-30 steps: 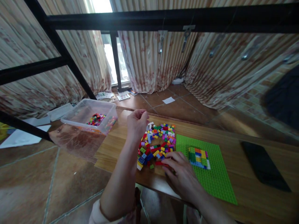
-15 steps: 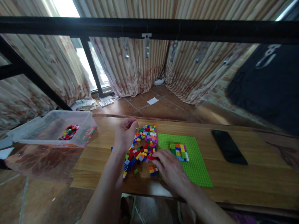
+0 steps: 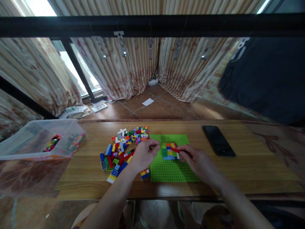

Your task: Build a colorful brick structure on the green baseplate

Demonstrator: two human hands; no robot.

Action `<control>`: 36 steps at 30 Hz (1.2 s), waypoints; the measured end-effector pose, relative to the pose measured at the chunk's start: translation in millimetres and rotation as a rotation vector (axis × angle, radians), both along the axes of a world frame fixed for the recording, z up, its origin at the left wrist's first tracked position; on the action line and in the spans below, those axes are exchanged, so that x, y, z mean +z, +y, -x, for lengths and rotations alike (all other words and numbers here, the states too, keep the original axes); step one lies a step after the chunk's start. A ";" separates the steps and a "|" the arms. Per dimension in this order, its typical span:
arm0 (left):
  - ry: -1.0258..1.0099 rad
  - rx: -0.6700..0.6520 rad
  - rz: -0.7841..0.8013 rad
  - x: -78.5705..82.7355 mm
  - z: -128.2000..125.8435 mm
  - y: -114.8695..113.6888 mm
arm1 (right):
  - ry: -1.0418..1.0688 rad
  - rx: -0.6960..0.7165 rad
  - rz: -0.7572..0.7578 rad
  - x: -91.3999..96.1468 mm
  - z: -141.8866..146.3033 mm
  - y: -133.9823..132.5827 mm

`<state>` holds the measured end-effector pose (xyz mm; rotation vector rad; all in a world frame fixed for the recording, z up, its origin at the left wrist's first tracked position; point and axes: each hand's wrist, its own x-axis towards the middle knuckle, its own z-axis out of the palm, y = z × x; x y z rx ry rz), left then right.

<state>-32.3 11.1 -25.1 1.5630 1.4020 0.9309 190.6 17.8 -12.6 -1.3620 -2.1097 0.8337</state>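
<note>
My right hand (image 3: 199, 159) pinches a long red toy brick (image 3: 174, 149) just over the multicoloured brick build (image 3: 169, 152). Whether the red brick touches the build I cannot tell. That build of yellow, orange, blue, green and white bricks sits on a green studded baseplate (image 3: 166, 174). My left hand (image 3: 144, 156) hovers at the baseplate's left side, thumb and fingertips pressed together close to the build; what lies between them is too small to make out. Left of the baseplate spreads a pile of loose bricks (image 3: 121, 154), partly hidden behind my left hand.
A small block of joined bricks (image 3: 145, 173) lies beside my left forearm. To the right rests a black phone (image 3: 218, 141) on the wooden table (image 3: 257, 168). A clear plastic bin (image 3: 28, 136) with more bricks stands at the left. A dark bar (image 3: 152, 26) crosses above.
My right hand has carried the red brick from the pile to above the build. My left hand has moved from the pile rightward to the baseplate. The view has shifted slightly.
</note>
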 end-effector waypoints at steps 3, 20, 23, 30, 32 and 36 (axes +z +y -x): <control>0.026 -0.004 0.017 -1.5 -0.2 -0.1 | -0.081 0.079 -0.089 -5.8 4.6 -5.0; 0.205 -0.119 0.108 -3.3 -13.6 -8.1 | -0.115 0.002 -0.286 -48.5 13.5 -14.9; 0.252 -0.111 0.064 -10.2 -16.4 -9.3 | -0.068 -0.020 -0.289 -50.1 13.4 -16.2; 0.330 -0.078 -0.026 -18.1 -20.5 -8.2 | 0.071 -0.077 -0.183 -48.4 12.4 -13.2; 0.338 -0.078 -0.035 -18.5 -21.4 -8.2 | 0.107 -0.124 -0.134 -46.8 12.4 -11.8; 0.348 -0.073 -0.037 -16.9 -23.2 -9.1 | 0.142 -0.141 -0.075 -41.0 11.4 -11.8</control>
